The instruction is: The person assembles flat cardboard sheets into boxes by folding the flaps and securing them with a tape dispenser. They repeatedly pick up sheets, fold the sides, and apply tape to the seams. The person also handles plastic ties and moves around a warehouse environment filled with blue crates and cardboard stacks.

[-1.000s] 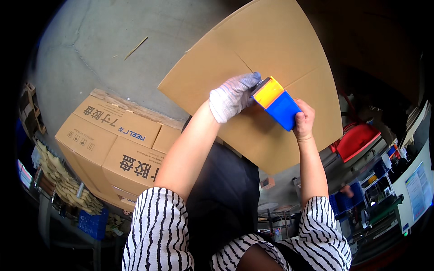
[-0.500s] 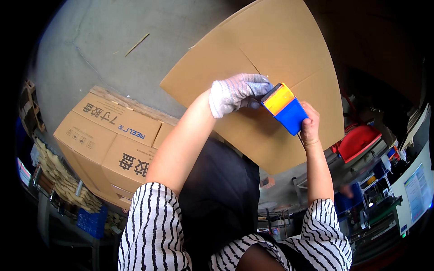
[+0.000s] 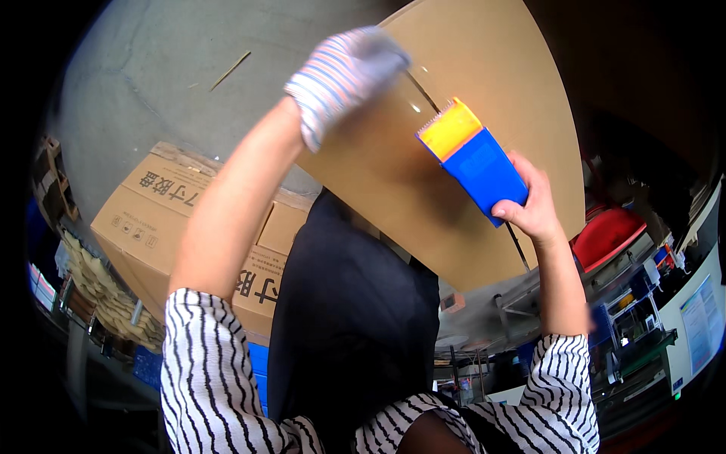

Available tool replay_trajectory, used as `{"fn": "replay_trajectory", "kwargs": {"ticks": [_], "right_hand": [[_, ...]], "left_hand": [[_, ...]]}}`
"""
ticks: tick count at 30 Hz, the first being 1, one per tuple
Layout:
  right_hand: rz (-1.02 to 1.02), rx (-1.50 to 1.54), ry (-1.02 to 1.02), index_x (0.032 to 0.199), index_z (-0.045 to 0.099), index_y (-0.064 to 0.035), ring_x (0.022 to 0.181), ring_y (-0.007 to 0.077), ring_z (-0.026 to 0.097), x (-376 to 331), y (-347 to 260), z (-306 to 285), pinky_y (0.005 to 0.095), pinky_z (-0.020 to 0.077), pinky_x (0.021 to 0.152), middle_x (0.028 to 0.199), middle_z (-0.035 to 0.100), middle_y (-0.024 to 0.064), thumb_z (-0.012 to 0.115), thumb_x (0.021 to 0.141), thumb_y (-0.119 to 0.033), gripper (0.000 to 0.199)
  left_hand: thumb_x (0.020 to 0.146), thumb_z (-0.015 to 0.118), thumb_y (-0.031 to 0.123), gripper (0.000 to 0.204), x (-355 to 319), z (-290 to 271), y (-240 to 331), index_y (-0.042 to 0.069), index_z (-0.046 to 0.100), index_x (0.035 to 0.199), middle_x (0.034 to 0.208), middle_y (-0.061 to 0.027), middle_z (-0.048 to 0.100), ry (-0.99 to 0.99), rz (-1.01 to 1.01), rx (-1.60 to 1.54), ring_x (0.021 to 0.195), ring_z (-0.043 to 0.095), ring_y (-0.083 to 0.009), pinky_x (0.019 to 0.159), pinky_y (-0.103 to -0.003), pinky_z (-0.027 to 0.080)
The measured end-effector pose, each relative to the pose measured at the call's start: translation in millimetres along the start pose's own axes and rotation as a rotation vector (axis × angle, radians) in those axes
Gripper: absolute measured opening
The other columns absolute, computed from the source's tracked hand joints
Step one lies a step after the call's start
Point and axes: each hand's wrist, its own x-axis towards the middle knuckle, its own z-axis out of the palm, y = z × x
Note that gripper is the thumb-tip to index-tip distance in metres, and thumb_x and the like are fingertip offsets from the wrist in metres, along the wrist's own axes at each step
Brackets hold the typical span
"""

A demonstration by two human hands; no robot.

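My right hand (image 3: 533,198), bare, grips the blue end of a blue and yellow tape dispenser (image 3: 484,170). Its yellow toothed edge points up and to the left, over a large brown cardboard box (image 3: 522,83). A dark seam between the box's flaps runs beneath the dispenser. My left hand (image 3: 349,76) wears a striped knit glove and is closed, smeared by motion, above the box's far left edge. Faint glints of clear tape (image 3: 416,107) show between that hand and the toothed edge; the fingertips holding it are blurred.
Printed cardboard boxes (image 3: 162,200) lie on the left. Grey concrete floor (image 3: 181,45) stretches behind them, with a thin stick (image 3: 229,70) on it. To the right are a red seat-like piece (image 3: 611,238) and a cluttered bench area (image 3: 643,325).
My left hand has swung up and left, away from the dispenser, and clear tape glints now show between them. The dispenser has moved slightly left, and the dark seam shows more plainly.
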Motion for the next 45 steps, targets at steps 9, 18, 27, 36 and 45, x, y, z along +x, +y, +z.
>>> {"fn": "replay_trajectory", "kwargs": {"ticks": [9,18,27,36,45], "right_hand": [[0.153,-0.104,0.156,0.099,0.061,-0.0001,0.074,0.0129,0.061,19,-3,9,0.0276,0.05,0.067,0.08,0.064,0.0073,0.077,0.067,-0.04,0.053],[0.121,-0.158,0.186,0.095,0.062,-0.0014,0.07,0.0137,0.061,24,12,12,0.0277,0.0501,0.065,0.076,0.064,0.0064,0.077,0.068,-0.042,0.051],[0.091,-0.103,0.248,0.093,0.062,-0.0013,0.07,0.014,0.061,23,37,9,0.0281,0.0493,0.064,0.076,0.064,0.007,0.077,0.067,-0.04,0.049],[0.071,-0.11,0.109,0.095,0.063,-0.0005,0.075,0.021,0.064,25,21,10,0.0324,0.0508,0.067,0.081,0.066,0.0123,0.075,0.067,-0.047,0.056],[0.11,-0.074,-0.027,0.101,0.064,0.0001,0.08,0.023,0.065,-63,56,-38,0.0325,0.0507,0.073,0.086,0.067,0.0138,0.074,0.071,-0.047,0.056]], "left_hand": [[0.086,0.06,0.013,0.009,58,-103,6,0.005,0.064,0.085,0.071,-0.0036,0.061,0.277,-0.029,0.446,0.067,0.053,-0.0115,0.064,-0.028,0.045],[0.089,0.061,0.023,0.023,99,-36,-101,0.006,0.063,0.104,0.098,-0.0141,0.068,0.042,-0.019,0.634,0.088,0.063,-0.0305,0.08,-0.036,0.049],[0.091,0.038,0.057,0.067,95,-15,-66,0.007,0.046,0.136,0.139,-0.0148,0.047,-0.068,-0.322,-0.112,0.123,0.049,-0.0305,0.104,-0.036,0.036],[0.083,0.044,0.073,0.077,59,7,6,0.009,0.061,0.123,0.119,-0.0103,0.063,-0.09,-0.732,0.053,0.109,0.058,-0.0247,0.099,-0.036,0.041],[0.096,0.024,0.055,0.059,64,31,-47,0.018,0.041,0.137,0.133,-0.0154,0.051,0.396,-0.178,0.995,0.122,0.048,-0.0359,0.102,-0.042,0.039]]}}
